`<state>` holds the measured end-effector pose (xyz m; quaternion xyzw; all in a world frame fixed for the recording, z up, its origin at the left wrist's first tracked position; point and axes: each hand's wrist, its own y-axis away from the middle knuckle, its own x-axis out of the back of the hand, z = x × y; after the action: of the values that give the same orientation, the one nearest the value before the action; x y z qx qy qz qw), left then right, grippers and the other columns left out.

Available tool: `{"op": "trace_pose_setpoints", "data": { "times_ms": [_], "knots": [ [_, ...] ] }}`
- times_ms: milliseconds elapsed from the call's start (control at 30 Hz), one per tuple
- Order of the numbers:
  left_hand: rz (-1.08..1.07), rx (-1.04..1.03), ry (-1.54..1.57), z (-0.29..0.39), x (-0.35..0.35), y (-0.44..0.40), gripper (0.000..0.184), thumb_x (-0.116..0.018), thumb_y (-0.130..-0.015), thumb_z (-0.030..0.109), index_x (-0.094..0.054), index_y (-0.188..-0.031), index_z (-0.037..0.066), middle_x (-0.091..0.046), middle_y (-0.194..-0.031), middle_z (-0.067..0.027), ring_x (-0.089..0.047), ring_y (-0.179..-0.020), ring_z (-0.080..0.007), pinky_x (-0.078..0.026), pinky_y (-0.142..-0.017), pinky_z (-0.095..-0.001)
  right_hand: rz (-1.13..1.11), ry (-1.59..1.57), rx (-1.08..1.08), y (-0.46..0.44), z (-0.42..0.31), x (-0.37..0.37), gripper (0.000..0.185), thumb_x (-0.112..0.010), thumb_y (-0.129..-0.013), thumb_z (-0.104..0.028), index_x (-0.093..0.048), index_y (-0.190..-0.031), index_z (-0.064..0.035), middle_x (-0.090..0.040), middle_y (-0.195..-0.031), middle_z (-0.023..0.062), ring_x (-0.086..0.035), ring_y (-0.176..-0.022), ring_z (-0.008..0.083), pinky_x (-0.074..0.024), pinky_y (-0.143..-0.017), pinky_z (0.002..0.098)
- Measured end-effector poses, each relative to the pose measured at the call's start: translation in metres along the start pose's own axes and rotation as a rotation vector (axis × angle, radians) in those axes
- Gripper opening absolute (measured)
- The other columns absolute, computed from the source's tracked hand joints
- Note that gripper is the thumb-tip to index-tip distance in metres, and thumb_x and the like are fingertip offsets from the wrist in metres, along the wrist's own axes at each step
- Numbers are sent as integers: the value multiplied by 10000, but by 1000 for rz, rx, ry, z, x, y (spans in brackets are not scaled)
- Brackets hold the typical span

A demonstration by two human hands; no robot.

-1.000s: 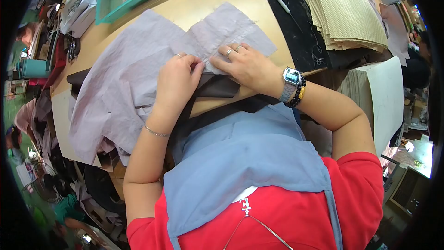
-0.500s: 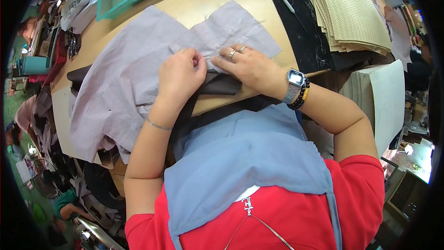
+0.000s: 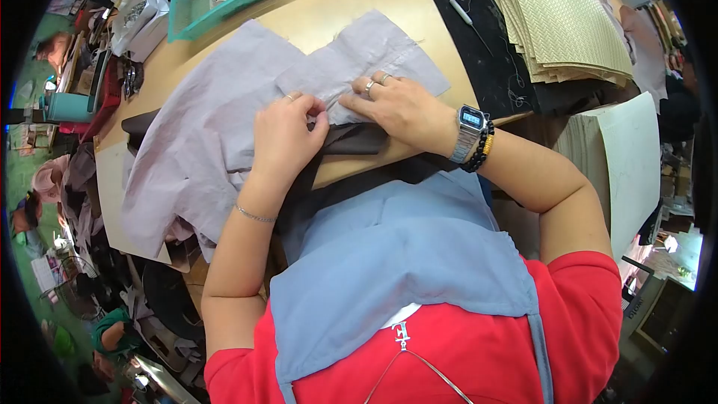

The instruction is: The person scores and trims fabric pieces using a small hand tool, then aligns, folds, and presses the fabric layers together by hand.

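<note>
A large piece of lilac-grey cloth [image 3: 202,120] lies creased across the table, with a narrower flap [image 3: 374,49] running to the right. My left hand [image 3: 290,135] rests over its near edge, thumb and fingers pinched together. Whatever sits between those fingertips is too small to tell. Just right of it, my right hand [image 3: 400,108] lies palm down on the flap, fingers stretched out and pressing the cloth. Dark fabric [image 3: 355,140] shows under the near edge, below both hands.
A teal basket [image 3: 187,11] with small white pieces stands at the back left. On the right are a black mat [image 3: 479,52], a white-handled pointed tool [image 3: 461,12] and stacked cream woven-textured sheets [image 3: 553,15]. A pale stack [image 3: 628,164] stands by my right arm.
The view has shifted slightly. Both hands stay at the same part of the cloth, and the left has turned a little with its fingertips still together.
</note>
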<state>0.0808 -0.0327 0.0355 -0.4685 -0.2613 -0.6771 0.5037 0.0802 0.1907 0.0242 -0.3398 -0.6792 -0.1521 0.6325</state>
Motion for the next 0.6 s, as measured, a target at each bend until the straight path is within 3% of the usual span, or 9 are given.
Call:
{"op": "trace_pose_setpoints", "data": {
  "times_ms": [133,233,400,533,600],
  "knots": [
    [14,34,77,-3,-4,3,117,-681,-820,144,-702,-862,36,-686,-821,-104,-648,-683,-243,-503,-627,-354,26,35,37,-1,-6,0,373,-535,-879,-125,-593,-1247,-105,-591,-1157,176,-634,-982,291,-561,-779,376],
    [20,-8,126,-4,0,1,128,-691,-817,107,-686,-915,25,-676,-816,-116,-645,-691,-254,-502,-628,-354,-132,-23,-8,-9,-8,16,465,-624,-820,-97,-568,-1281,-111,-568,-1159,137,-606,-1028,291,-514,-879,373],
    [41,-50,191,-6,10,23,197,-744,-775,98,-637,-934,49,-658,-946,-117,-644,-826,-307,-506,-721,-395,-149,-201,73,-17,11,13,357,-648,-844,-152,-629,-1196,-93,-590,-1082,149,-612,-968,322,-512,-848,393],
    [196,-163,156,-15,-4,41,200,-758,-775,86,-646,-937,51,-643,-993,-109,-640,-858,-287,-510,-747,-376,-229,-261,33,-28,11,19,243,-639,-862,-159,-667,-1091,-84,-614,-994,134,-619,-921,330,-507,-829,408],
    [256,-215,157,-18,-8,42,206,-759,-781,59,-657,-960,49,-646,-978,-111,-652,-841,-270,-528,-724,-358,-72,-362,62,-34,5,12,195,-638,-860,-158,-667,-1037,-82,-620,-970,115,-623,-906,315,-509,-816,398]
  ]
}}
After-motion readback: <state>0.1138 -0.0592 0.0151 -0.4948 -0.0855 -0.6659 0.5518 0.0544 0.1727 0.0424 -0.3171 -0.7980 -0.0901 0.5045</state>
